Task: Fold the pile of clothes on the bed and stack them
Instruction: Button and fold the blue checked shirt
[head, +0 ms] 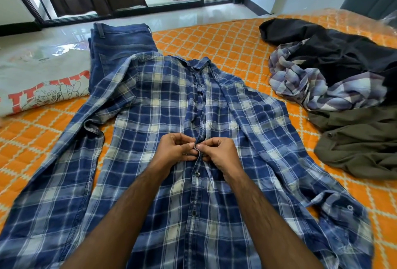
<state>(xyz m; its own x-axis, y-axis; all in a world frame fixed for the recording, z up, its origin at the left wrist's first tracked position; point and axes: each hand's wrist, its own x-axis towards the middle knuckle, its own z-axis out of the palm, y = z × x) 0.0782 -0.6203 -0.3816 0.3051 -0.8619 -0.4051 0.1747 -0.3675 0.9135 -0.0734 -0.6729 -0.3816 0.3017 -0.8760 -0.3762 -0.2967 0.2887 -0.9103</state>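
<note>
Both hands, left (pixel 176 150) and right (pixel 219 153), pinch the button placket of the blue plaid shirt (pixel 150 139) spread flat on the orange bed (pixel 214 41); beyond its collar lie folded jeans (pixel 122 45), right of it a crumpled clothes pile (pixel 343 88).

- Two forearms enter from the lower edge of the head view and converge over the blue plaid shirt (pixel 163 105), the landmark here.
- Both forearms are bare: no sleeve, cuff or glove shows anywhere along them.
- The left hand (pixel 175 150) lies just left of the shirt's button line; no ring, band or watch shows on it or its wrist.
- The right hand (pixel 219 152) lies just right of that line, likewise unadorned as far as can be seen.
- Fine hair shows along both forearms, plainest on the left one.
- Tendon ridges stand out on the back of the right hand.
- Fingernails are short and unpainted where visible.
</note>
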